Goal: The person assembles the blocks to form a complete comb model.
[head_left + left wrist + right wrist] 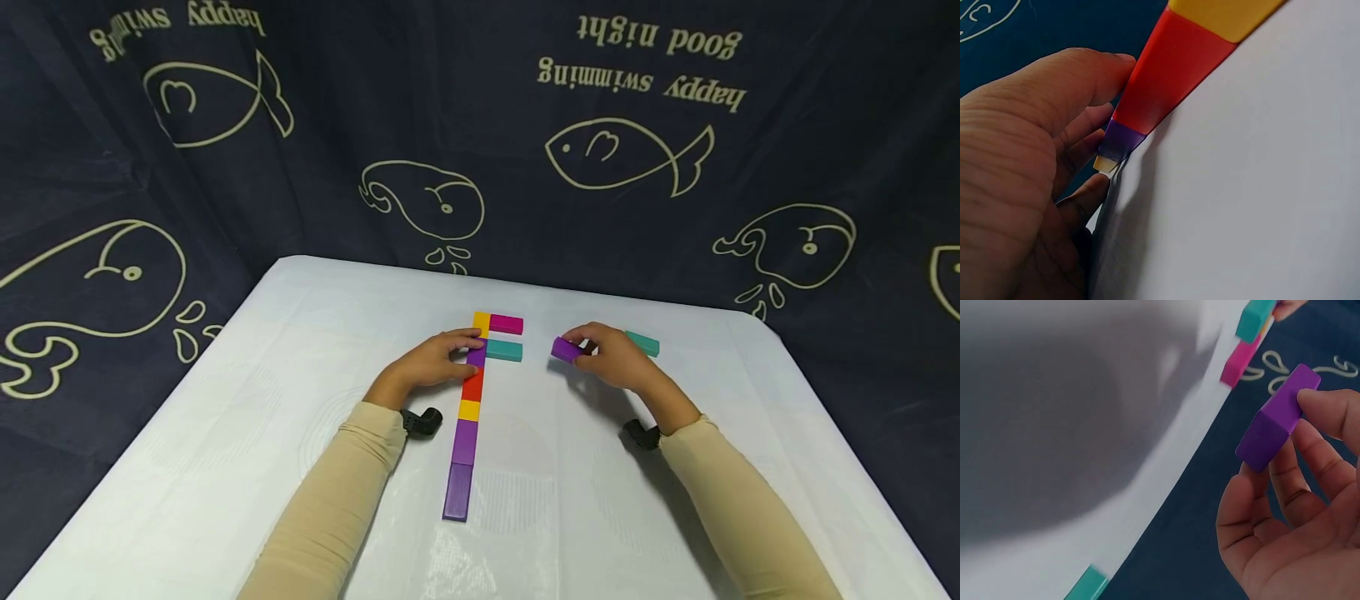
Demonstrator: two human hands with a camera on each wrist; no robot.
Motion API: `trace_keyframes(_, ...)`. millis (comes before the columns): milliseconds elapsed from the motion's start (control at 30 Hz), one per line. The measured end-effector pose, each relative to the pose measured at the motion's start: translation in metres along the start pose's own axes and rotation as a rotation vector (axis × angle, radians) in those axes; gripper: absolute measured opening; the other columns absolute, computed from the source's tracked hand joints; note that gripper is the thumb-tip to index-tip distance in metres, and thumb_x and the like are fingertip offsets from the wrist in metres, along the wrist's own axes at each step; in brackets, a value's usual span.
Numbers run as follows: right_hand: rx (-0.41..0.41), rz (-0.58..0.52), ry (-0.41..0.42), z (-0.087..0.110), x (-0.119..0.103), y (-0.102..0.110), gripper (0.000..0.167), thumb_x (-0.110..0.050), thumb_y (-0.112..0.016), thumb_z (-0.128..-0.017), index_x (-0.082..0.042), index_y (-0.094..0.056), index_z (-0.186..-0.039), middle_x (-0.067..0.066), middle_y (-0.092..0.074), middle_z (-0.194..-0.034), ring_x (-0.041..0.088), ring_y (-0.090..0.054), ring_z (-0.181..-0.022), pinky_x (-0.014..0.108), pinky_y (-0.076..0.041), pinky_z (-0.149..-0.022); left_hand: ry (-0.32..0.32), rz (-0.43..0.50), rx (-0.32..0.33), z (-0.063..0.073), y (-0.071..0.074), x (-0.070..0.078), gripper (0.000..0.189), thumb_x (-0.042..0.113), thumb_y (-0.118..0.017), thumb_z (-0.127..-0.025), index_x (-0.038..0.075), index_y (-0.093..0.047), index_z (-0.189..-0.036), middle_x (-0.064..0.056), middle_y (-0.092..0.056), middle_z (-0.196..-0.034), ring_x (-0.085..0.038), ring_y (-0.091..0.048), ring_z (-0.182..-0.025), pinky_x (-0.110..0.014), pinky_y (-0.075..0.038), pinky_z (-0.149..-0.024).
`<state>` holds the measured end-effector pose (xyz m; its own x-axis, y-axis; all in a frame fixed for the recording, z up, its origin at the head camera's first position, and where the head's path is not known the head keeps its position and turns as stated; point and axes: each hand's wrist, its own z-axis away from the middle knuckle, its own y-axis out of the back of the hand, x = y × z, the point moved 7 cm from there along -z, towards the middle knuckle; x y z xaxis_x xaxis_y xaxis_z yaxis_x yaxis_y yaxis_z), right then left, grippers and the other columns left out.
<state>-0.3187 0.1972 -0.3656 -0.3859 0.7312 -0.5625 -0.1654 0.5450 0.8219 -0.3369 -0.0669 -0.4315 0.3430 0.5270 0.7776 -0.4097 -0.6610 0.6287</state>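
Observation:
A column of blocks runs down the table: a yellow block (482, 324) at the far end, a purple block (476, 356), a red block (472, 385), a small yellow block (468, 410) and two more purple blocks (458, 492) nearest me. My left hand (432, 360) rests along the column's left side, thumb at the red block and fingertips at the far purple and yellow blocks. Pinched between thumb and fingers of my right hand (617, 357) is a separate purple block (1279, 419), held above the table. Pink (506, 324) and teal (504, 350) blocks extend rightward from the column's far part.
Another teal block (643, 343) lies behind my right hand, partly hidden by it. A white cover lies over the table (225, 467). A dark curtain (510, 225) with fish and whale drawings hangs behind the table's far edge.

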Motion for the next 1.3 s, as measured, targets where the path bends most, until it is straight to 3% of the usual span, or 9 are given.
trace_keyframes(267,-0.034,-0.003,0.047,-0.012,-0.024,-0.021,0.032,0.000,-0.067,-0.085,-0.003,-0.068,-0.117,0.009,-0.065,-0.108,0.026,-0.058,-0.093,0.036,-0.050,-0.076,-0.001,-0.010,-0.002,-0.001,0.000,-0.002,0.050,0.023,-0.072,-0.090,0.015,-0.060,-0.139,0.002,-0.038,-0.156,-0.024,-0.028,-0.146,-0.045,-0.027,-0.117)
trace_keyframes(833,-0.157,-0.021,0.061,-0.028,-0.047,-0.062,0.034,-0.004,-0.070,-0.086,-0.008,-0.069,-0.119,0.004,-0.064,-0.108,0.020,-0.055,-0.087,0.032,-0.050,-0.073,-0.003,0.004,-0.010,-0.003,-0.001,-0.003,0.050,0.022,-0.072,-0.090,0.014,-0.060,-0.138,0.004,-0.039,-0.156,-0.020,-0.029,-0.146,-0.043,-0.025,-0.118)
trace_keyframes(1300,-0.234,0.058,0.135,-0.030,-0.065,-0.081,0.032,-0.002,-0.070,-0.087,-0.003,-0.069,-0.119,0.008,-0.066,-0.115,0.022,-0.058,-0.101,0.041,-0.049,-0.097,-0.005,0.004,-0.011,-0.002,0.000,-0.001,0.050,0.021,-0.071,-0.091,0.014,-0.060,-0.138,0.003,-0.038,-0.156,-0.021,-0.029,-0.145,-0.044,-0.026,-0.117)
